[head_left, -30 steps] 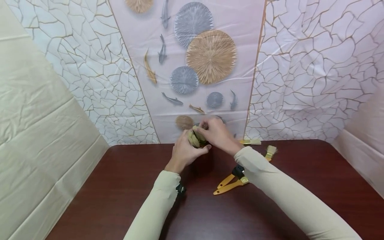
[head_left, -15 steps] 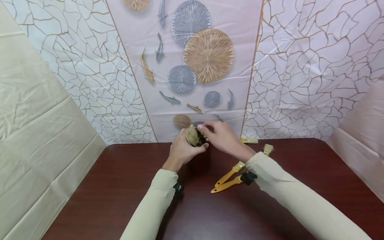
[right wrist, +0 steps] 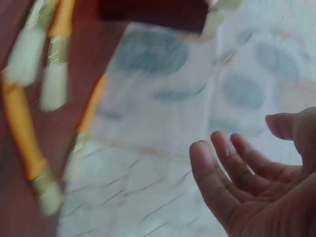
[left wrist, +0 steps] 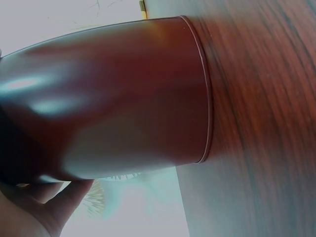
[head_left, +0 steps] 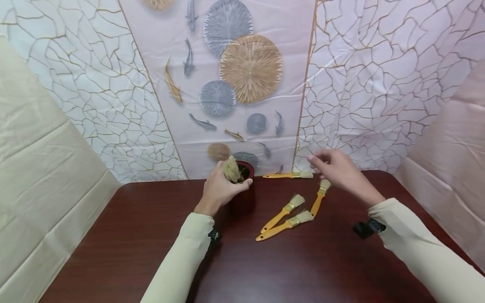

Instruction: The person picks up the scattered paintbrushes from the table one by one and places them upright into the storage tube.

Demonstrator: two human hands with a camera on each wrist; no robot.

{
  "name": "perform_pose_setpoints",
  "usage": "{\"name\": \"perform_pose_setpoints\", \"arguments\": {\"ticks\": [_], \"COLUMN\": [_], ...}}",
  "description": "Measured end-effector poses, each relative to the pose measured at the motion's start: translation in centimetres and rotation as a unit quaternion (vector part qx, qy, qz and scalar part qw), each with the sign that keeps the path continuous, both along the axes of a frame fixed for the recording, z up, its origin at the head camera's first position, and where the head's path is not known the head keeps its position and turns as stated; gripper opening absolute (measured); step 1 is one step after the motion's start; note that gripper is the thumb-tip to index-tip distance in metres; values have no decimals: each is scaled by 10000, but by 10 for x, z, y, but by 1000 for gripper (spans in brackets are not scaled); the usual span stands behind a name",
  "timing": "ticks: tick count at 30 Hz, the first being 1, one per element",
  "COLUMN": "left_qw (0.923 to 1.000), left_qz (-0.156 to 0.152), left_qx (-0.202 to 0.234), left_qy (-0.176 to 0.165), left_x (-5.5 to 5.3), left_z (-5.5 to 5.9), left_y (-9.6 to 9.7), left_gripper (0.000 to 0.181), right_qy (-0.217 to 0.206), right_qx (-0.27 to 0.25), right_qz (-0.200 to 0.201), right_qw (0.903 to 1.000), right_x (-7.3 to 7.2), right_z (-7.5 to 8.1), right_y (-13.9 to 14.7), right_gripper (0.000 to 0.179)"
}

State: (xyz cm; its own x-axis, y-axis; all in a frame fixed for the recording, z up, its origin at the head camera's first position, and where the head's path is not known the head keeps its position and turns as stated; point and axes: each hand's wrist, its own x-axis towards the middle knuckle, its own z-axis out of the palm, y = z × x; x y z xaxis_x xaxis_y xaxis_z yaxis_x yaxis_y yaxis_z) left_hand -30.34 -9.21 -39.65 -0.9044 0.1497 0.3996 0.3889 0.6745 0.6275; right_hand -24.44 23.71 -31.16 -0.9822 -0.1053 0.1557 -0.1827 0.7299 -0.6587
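Observation:
A glossy dark red cylindrical pot (head_left: pixel 243 198) stands upright on the table near its back edge; its smooth side (left wrist: pixel 118 103) fills much of the left wrist view. My left hand (head_left: pixel 219 189) holds the pot near its rim, thumb across the front, the other fingers mostly hidden behind. At the mouth a pale yellow-green, crumpled, leaf-like piece (head_left: pixel 232 169) sticks up beside dark contents; its exact kind is unclear. My right hand (head_left: pixel 337 170) hangs in the air right of the pot, fingers bent loosely and nothing between them (right wrist: pixel 256 182).
Several flat paintbrushes with yellow handles and pale bristles lie right of the pot: a front pair (head_left: pixel 278 227), one brush (head_left: pixel 318 200) below my right hand, another (head_left: pixel 286 175) along the back edge. A patterned cloth backdrop (head_left: pixel 250 67) rises behind the table.
My right hand has left the pot's mouth and moved right, above the brushes. The left hand stays at the pot. The view has shifted slightly right, and the pot's rim now shows.

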Motion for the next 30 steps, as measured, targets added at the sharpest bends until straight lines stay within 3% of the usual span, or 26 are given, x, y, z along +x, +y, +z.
{"name": "perform_pose_setpoints", "arguments": {"ticks": [6, 13, 20, 30], "left_qw": [9998, 9998, 9998, 9999], "left_qz": [160, 92, 125, 70], "left_qx": [4, 76, 110, 26], "left_qy": [107, 135, 147, 112], "left_x": [-1, -5, -4, -2], "left_z": [1, 0, 0, -4], "left_y": [-8, -5, -2, 3], "left_gripper": [76, 81, 85, 82], "right_qy": [-637, -1543, -2031, -1791], "right_qx": [-658, -1394, -1252, -147], "right_qz": [-256, -733, -846, -1021], "right_qw": [9955, 9754, 9674, 9784], "right_x": [-14, -27, -40, -51], "right_z": [-39, -81, -102, -113], "right_y": [32, 57, 66, 64], "right_gripper": [62, 59, 42, 44]}}
